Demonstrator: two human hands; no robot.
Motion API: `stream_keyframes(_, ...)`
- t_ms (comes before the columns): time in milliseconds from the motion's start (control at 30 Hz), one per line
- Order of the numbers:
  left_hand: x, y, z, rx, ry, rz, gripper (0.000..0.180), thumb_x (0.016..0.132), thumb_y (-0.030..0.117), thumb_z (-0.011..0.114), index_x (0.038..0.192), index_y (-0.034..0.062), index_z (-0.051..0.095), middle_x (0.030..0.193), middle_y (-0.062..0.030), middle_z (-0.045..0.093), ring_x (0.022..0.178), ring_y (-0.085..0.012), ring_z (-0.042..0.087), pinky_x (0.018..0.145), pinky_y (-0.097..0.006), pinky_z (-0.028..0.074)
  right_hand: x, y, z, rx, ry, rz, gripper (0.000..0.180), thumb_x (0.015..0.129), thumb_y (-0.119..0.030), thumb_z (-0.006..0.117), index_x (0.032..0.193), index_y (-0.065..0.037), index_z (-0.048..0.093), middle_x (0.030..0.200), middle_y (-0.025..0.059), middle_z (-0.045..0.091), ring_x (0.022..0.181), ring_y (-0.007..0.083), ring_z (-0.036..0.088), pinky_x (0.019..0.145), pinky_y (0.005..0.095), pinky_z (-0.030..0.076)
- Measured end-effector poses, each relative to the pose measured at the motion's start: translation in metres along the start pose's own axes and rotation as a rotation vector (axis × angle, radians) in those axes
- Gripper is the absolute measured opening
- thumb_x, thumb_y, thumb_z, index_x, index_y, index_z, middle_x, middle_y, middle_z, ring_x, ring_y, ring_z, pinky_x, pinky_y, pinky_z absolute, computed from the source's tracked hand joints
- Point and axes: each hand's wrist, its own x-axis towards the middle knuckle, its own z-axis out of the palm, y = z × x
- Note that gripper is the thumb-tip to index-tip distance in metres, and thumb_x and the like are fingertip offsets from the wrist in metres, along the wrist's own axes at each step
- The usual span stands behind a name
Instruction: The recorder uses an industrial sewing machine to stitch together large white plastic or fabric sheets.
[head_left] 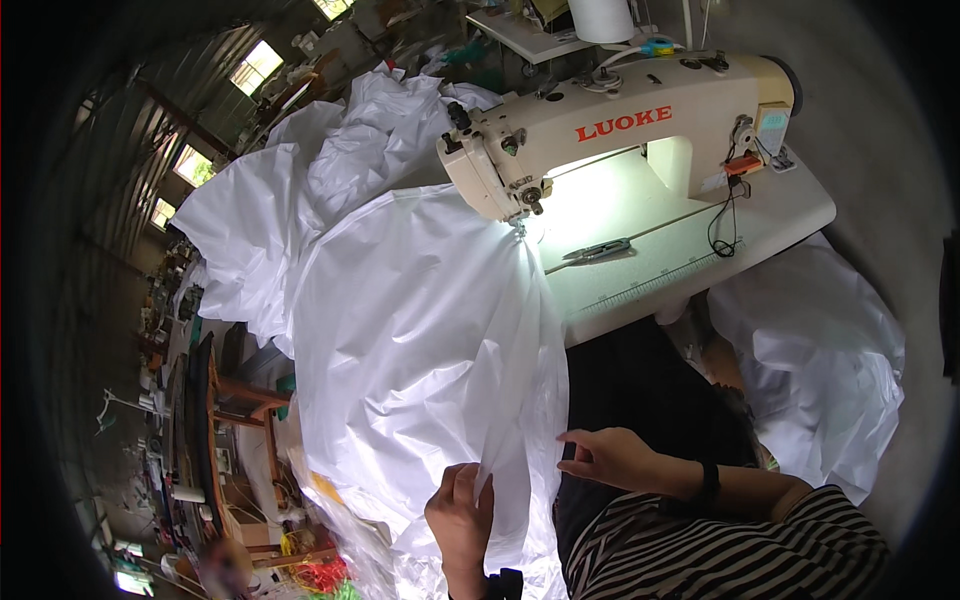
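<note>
White sheeting (pixel 420 300) extends ahead of the left hand (pixel 462 515), long axis toward the sewing machine (pixel 590 110); this nearer hand pinches it; the right hand (pixel 615 458), half-curled, fingertips parted, sits beside its right edge, contact unclear.

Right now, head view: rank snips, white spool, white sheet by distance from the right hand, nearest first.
1. White sheet: at the fingertips of the right hand, spreading left.
2. Snips: ahead, on the sewing machine's bed.
3. White spool: farthest, beyond the machine, at the top edge.
</note>
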Motion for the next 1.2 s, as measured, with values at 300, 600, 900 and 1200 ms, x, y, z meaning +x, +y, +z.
stream_keyframes(300, -0.012, 0.027, -0.010, -0.166, -0.059, 0.117, 0.010, 0.085, 0.005, 0.069, 0.095, 0.0029, 0.065, 0.084, -0.0128, 0.069, 0.070, -0.0312, 0.068, 0.059, -0.037, 0.053, -0.007, -0.025, -0.003, 0.277, -0.047, -0.145, 0.024, 0.093, -0.029, 0.067, 0.095, -0.005, 0.070, 0.074, 0.0114, 0.068, 0.064, 0.0217, 0.068, 0.058, 0.0312, 0.051)
stream_keyframes(600, -0.037, 0.033, 0.027, -0.992, -0.425, -0.577, 0.017, 0.093, 0.006, 0.065, 0.108, -0.0001, 0.068, 0.088, -0.0110, 0.073, 0.076, -0.0175, 0.071, 0.066, -0.028, 0.053, -0.038, -0.048, 0.010, -0.319, -0.073, -0.641, 0.017, 0.091, -0.029, 0.064, 0.091, -0.012, 0.062, 0.078, 0.0024, 0.062, 0.058, 0.0188, 0.063, 0.049, 0.0299, 0.050)
stream_keyframes(900, -0.038, 0.021, -0.002, -0.397, -0.013, -0.250, 0.013, 0.087, 0.000, 0.067, 0.099, 0.0015, 0.070, 0.086, -0.0133, 0.072, 0.075, -0.0266, 0.071, 0.066, -0.034, 0.056, 0.021, 0.045, 0.019, -0.365, -0.126, 0.088, 0.049, 0.089, -0.052, 0.063, 0.089, -0.003, 0.067, 0.093, 0.0153, 0.068, 0.086, 0.0311, 0.068, 0.073, 0.0437, 0.054)
stream_keyframes(1200, -0.022, 0.053, -0.037, -0.300, -0.084, -0.009, 0.020, 0.081, -0.005, 0.068, 0.101, 0.0007, 0.070, 0.094, -0.0162, 0.071, 0.081, -0.0334, 0.070, 0.068, -0.038, 0.056, -0.050, -0.036, -0.033, 0.507, -0.304, -0.071, 0.018, 0.094, -0.018, 0.065, 0.103, -0.002, 0.064, 0.085, 0.0112, 0.071, 0.078, 0.0220, 0.071, 0.074, 0.0326, 0.056)
